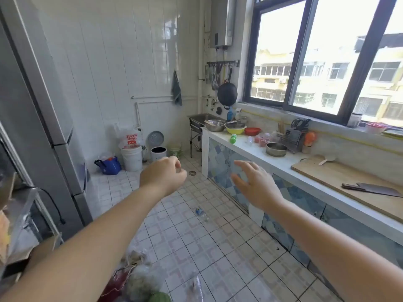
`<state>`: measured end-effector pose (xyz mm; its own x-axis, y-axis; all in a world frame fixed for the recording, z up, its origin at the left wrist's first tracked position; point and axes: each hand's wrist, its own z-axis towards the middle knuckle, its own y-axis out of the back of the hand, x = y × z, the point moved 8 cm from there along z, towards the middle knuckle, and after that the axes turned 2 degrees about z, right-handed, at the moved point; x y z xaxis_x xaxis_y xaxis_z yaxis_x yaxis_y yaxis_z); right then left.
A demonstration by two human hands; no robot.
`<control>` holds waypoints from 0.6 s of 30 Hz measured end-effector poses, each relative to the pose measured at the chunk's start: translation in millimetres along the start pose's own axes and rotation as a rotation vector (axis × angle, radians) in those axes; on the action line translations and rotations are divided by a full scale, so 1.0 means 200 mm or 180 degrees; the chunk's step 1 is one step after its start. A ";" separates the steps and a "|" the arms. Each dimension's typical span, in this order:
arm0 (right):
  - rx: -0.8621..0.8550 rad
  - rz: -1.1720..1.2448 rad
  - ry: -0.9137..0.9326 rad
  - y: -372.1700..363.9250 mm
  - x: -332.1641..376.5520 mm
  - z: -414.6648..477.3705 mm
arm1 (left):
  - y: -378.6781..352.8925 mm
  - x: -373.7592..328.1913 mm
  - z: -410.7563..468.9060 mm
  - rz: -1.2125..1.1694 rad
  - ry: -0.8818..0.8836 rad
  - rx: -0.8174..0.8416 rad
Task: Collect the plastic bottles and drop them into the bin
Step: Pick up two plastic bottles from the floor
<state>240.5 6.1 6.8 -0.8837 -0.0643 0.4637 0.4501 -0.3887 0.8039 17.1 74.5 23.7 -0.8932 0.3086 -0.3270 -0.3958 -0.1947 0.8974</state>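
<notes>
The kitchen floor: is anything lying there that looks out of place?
Yes. A crushed clear plastic bottle with a blue label lies alone on the floor tiles, below the hands, away from the open bin by the far wall.

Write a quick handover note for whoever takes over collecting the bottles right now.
Left hand: loosely curled, no bottle visible in its grip.
Right hand: open, empty.
Crushed clear plastic bottle with blue label: lying on the tiled floor between the arms.
Small green plastic bottle: on the white countertop.
Small white open-lidded pedal bin: by the far wall.
Done: nothing visibly binned. Left: both bottles.
</notes>
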 end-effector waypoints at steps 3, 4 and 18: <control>0.0008 -0.0419 0.0148 -0.05 -0.04 0.14 | -0.10 0.01 0.10 0.0177 0.0067 0.0127; 0.0046 -0.0472 0.0121 -0.07 -0.06 0.19 | -0.14 0.02 0.14 0.0206 0.0116 0.0159; 0.0298 -0.0831 0.0158 -0.55 -0.38 1.06 | -0.69 0.29 1.02 0.0442 0.0356 0.0548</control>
<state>284.5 248.9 -37.9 -0.9754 -0.0190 0.2194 0.2143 -0.3116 0.9257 63.3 308.5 -58.4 -0.9584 0.1830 -0.2191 -0.2339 -0.0636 0.9702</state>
